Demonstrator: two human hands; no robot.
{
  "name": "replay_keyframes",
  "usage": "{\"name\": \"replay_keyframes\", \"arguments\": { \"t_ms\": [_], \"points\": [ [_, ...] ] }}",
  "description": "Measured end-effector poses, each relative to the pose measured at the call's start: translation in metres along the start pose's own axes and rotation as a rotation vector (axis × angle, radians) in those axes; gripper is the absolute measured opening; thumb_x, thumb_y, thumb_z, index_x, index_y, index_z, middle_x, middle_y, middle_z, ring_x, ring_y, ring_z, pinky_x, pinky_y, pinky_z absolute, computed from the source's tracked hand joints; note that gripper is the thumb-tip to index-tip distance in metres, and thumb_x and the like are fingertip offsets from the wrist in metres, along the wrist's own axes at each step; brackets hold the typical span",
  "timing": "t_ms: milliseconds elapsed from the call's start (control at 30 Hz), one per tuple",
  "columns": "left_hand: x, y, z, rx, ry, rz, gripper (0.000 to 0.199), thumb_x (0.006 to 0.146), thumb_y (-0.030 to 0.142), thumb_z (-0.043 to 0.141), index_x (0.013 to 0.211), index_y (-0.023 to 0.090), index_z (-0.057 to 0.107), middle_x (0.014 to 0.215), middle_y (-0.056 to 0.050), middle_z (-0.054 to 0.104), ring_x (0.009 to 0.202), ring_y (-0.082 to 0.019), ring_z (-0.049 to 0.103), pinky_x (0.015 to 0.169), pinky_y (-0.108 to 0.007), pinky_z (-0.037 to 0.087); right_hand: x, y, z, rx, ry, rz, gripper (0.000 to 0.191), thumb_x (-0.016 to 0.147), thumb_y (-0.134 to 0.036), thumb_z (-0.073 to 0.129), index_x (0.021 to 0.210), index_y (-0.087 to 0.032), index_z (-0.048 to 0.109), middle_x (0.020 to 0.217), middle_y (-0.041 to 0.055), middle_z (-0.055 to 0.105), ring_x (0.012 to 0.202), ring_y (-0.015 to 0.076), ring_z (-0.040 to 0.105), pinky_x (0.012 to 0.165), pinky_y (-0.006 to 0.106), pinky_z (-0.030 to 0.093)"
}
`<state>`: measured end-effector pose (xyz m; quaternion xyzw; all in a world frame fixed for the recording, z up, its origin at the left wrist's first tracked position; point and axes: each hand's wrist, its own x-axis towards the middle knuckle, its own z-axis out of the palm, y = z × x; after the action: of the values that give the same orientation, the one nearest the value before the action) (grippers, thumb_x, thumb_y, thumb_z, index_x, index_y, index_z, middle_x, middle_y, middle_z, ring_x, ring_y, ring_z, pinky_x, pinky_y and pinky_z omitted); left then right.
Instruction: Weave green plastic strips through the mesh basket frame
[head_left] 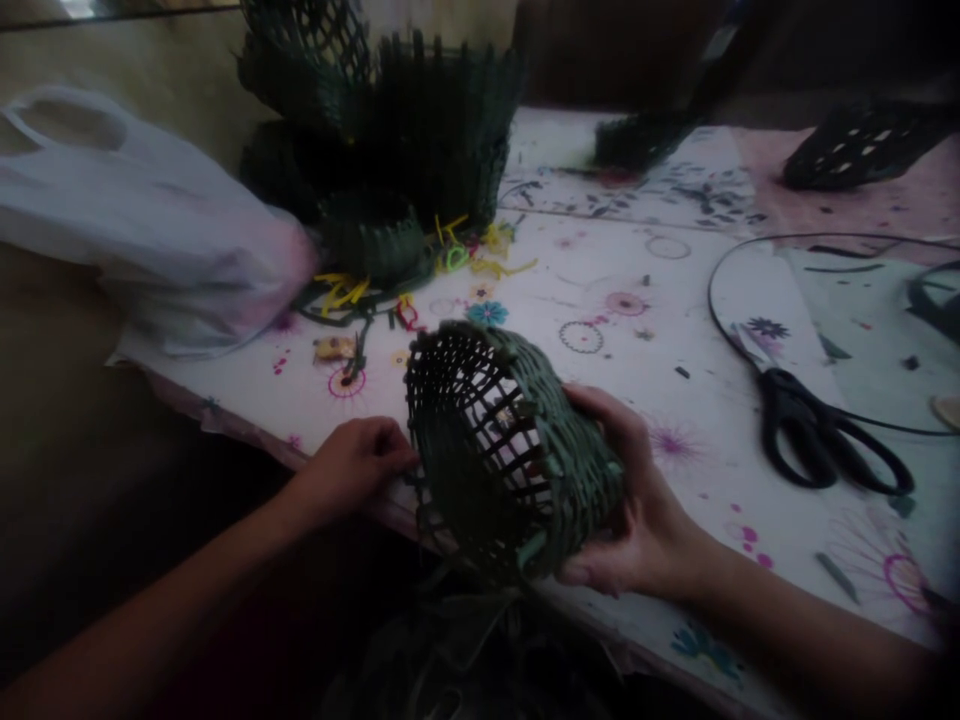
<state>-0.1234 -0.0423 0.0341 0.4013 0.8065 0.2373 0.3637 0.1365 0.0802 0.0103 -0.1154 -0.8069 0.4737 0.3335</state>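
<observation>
A dark green woven basket [581,465] is tipped on its side over the table's near edge, its open mouth facing left and toward me. My right hand [634,500] grips it round the outer wall from the right, thumb below and fingers above. At the left of the rim, my left hand [367,455] is closed with the fingertips pinched together. What sits in that pinch is too small and dark to make out; it may be part of the rim. Loose strip ends hang under the basket near my lap.
Black-handled scissors [817,430] lie at the right beside a curved dark strip [712,290]. Several green woven baskets [450,120] are stacked at the back left, near a white plastic bag [172,230]. Strip scraps and yellow ties [345,290] litter the flowered tablecloth [525,280].
</observation>
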Motion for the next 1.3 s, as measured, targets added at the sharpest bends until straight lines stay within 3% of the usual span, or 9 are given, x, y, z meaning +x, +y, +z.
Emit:
{"name": "replay_keyframes", "arguments": {
  "t_ms": [333,633,1067,1300],
  "points": [
    [0.005,-0.002,0.004,-0.001,-0.001,0.03,0.024,0.068,0.039,0.067,0.059,0.02,0.055,0.055,0.0,0.053,0.054,-0.014,0.045,0.05,-0.026,0.032,0.002,-0.002,0.001,0.02,-0.014,-0.014,0.101,0.067,-0.059,0.082,0.15,-0.041,0.026,0.144,0.0052,0.041,0.13,0.0325,0.046,0.112,0.052,0.042],
    [0.012,0.002,0.0,0.028,-0.029,-0.013,0.027,0.065,0.043,0.069,0.058,0.019,0.059,0.055,0.0,0.056,0.055,-0.015,0.047,0.051,-0.025,0.034,0.003,-0.004,0.002,0.008,-0.007,-0.027,0.102,0.065,-0.056,0.084,0.149,-0.04,0.027,0.143,0.0059,0.042,0.131,0.0329,0.045,0.112,0.052,0.041],
    [0.022,0.001,-0.007,-0.094,-0.178,-0.053,0.03,0.064,0.047,0.071,0.064,0.02,0.059,0.053,0.002,0.056,0.042,-0.011,0.045,0.042,-0.024,0.032,0.005,-0.003,0.005,0.024,0.009,-0.02,0.099,0.067,-0.054,0.082,0.148,-0.04,0.026,0.143,0.0075,0.04,0.133,0.035,0.044,0.112,0.055,0.04],
    [0.022,0.0,-0.002,-0.082,-0.138,-0.021,0.025,0.069,0.042,0.068,0.066,0.021,0.055,0.055,0.0,0.059,0.044,-0.013,0.048,0.043,-0.024,0.032,0.003,0.001,0.006,-0.022,0.02,-0.035,0.103,0.064,-0.056,0.082,0.148,-0.039,0.026,0.143,0.007,0.04,0.132,0.0352,0.044,0.112,0.056,0.04]
  ]
}}
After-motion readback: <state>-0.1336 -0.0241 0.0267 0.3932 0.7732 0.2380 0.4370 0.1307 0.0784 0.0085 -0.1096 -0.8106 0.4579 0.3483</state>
